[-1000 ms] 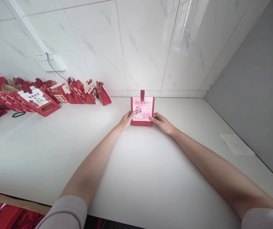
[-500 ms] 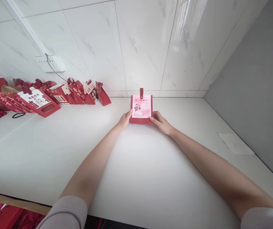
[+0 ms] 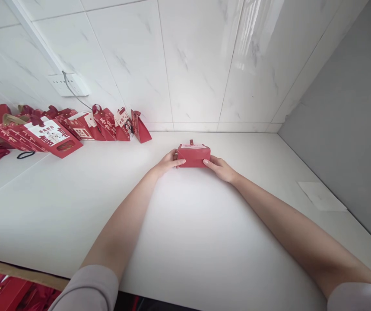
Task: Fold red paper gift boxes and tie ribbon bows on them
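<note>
A small red gift box is held between my two hands near the back of the white table. Its plain red underside faces me, while the pink printed front shows only as a thin strip at the top, with a little red strap beyond it. My left hand grips the left end, thumb on the underside. At the right end my right hand is closed the same way, its thumb pressed near the lower corner. The other fingers are partly hidden behind the box.
Several red gift boxes with ribbons stand along the wall at the left. A black loop lies by them. A white paper sheet rests at the right beside a grey panel. More red boxes sit below the table edge, lower left.
The gift box has tipped backwards, so its printed front has turned away and its red underside has come into view. My left thumb has moved onto the underside.
</note>
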Demonstrator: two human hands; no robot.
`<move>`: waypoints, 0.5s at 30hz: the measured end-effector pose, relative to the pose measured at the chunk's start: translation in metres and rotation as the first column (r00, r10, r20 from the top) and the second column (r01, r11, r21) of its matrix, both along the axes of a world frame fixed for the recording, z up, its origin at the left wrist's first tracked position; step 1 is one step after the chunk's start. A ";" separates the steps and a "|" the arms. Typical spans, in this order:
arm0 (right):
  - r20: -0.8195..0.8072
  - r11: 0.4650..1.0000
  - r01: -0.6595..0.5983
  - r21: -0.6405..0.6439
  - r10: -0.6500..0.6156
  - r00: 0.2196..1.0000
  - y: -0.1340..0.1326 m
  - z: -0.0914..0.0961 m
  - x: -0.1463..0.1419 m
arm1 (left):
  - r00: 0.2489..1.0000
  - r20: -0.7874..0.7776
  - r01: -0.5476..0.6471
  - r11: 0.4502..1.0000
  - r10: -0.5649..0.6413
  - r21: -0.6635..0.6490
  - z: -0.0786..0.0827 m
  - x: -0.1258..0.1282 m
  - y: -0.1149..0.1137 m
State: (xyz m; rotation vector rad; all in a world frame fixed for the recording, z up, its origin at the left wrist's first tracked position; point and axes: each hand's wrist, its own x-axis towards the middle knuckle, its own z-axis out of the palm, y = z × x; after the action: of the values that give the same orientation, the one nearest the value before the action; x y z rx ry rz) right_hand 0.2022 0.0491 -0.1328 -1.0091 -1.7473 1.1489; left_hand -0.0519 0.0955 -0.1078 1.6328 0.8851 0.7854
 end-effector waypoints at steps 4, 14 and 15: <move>0.031 0.999 0.033 -0.001 -0.033 0.999 0.000 0.002 0.002 | 0.997 -0.024 -0.068 0.998 0.068 0.000 -0.005 0.002 -0.001; -0.023 0.994 0.090 -0.057 -0.091 0.996 0.000 -0.001 -0.003 | 0.996 -0.060 -0.070 0.997 0.071 0.021 -0.014 0.006 0.000; -0.020 0.990 0.122 -0.075 -0.124 0.992 0.000 -0.001 -0.004 | 0.995 -0.068 -0.063 0.997 0.066 0.044 -0.016 0.007 -0.001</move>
State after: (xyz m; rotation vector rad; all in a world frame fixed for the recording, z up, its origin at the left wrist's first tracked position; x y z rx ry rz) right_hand 0.1983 0.0489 -0.1339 -1.1266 -1.6106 1.1491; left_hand -0.0448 0.0946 -0.1236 1.6831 0.9808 0.8008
